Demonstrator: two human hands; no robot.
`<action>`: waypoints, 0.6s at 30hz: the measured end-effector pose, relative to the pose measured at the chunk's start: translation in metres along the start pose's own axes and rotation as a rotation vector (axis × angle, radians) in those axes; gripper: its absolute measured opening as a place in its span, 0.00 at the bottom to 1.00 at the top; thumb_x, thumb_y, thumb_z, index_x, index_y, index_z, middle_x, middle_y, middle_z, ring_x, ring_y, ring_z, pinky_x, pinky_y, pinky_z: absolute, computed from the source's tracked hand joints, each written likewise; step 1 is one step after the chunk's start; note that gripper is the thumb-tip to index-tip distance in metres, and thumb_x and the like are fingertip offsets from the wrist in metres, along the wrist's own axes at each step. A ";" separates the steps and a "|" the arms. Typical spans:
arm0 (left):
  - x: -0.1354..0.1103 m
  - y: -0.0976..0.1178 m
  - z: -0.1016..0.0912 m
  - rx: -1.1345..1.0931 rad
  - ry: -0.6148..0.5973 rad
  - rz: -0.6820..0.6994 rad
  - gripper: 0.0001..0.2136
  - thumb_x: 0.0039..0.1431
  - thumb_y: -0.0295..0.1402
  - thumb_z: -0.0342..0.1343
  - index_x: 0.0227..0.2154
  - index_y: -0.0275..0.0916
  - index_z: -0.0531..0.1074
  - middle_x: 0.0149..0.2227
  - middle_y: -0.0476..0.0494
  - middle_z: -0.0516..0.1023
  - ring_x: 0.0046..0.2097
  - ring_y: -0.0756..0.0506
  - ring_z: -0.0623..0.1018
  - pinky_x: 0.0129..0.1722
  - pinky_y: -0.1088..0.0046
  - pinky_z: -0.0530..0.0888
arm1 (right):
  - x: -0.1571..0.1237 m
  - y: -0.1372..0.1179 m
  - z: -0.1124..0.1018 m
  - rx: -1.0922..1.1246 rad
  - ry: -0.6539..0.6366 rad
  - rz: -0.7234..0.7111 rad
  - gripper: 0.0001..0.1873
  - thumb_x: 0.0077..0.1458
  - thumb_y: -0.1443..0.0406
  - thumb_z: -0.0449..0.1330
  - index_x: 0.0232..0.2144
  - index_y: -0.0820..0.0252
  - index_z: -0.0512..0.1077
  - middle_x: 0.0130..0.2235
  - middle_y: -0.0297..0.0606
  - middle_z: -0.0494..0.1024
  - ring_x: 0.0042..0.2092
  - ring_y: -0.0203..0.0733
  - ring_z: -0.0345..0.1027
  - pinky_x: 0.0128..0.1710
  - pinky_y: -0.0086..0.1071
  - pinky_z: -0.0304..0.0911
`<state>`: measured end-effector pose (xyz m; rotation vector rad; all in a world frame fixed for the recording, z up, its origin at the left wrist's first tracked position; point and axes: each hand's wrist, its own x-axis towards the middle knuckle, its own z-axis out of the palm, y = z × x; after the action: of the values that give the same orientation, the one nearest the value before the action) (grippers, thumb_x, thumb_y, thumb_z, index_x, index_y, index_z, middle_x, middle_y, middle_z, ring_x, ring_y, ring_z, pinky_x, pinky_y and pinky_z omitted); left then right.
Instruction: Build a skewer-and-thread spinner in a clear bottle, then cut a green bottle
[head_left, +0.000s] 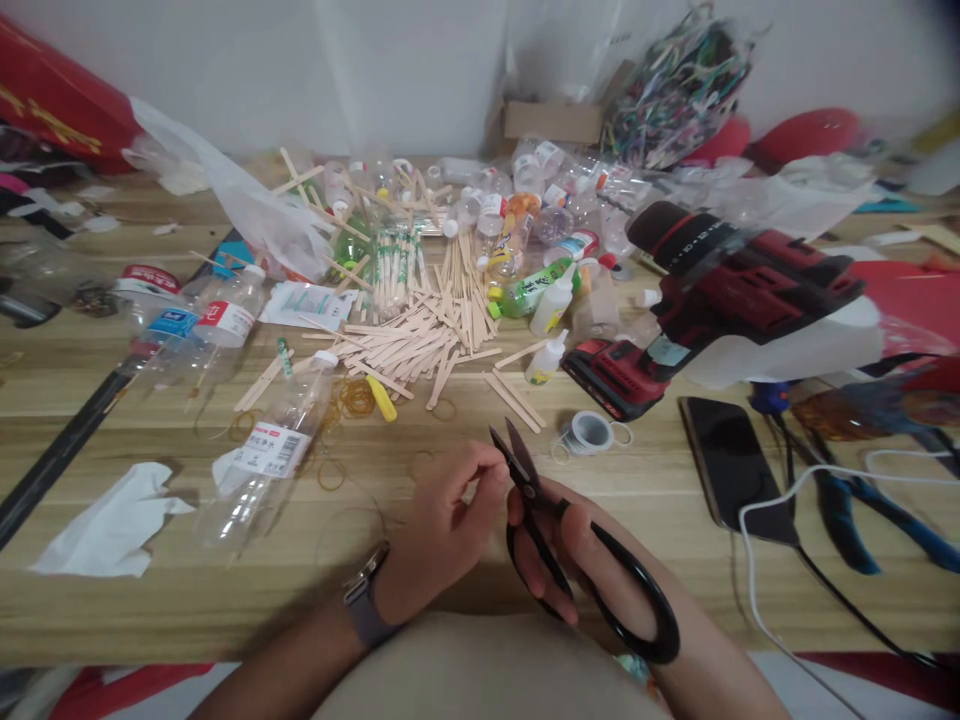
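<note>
My right hand (577,560) grips a pair of black-handled scissors (634,590), with fingers through the loops. Their blades (521,465) point up and away from me, slightly parted at the tips. Close beside the blades is my left hand (450,510), its fingers curled into a pinch; whatever sits in the pinch is too small or hidden to make out. A watch (367,580) is on the left wrist. Just beyond the scissors stands a small spool (587,434). Rubber bands (358,398) lie on the wooden table (375,620) ahead of the left hand.
Wooden craft sticks (427,340) are heaped mid-table, with several plastic bottles behind. A clear bottle (274,450) lies left, near a crumpled tissue (112,525). To the right are a red power drill (720,280), a phone (735,470), blue-handled pliers (847,500) and a white cable (757,590).
</note>
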<state>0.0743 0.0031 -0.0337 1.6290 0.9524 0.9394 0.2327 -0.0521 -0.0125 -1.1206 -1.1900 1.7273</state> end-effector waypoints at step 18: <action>0.006 0.006 -0.005 0.264 -0.114 0.286 0.13 0.64 0.27 0.43 0.22 0.42 0.57 0.25 0.50 0.63 0.30 0.47 0.64 0.31 0.69 0.61 | -0.005 0.005 0.008 0.116 0.023 0.029 0.41 0.46 0.28 0.43 0.38 0.58 0.63 0.24 0.29 0.63 0.23 0.33 0.50 0.23 0.28 0.53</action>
<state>0.0731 0.0089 -0.0262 2.0607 0.8042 0.9271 0.2260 -0.0603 -0.0150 -1.0897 -1.0507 1.7773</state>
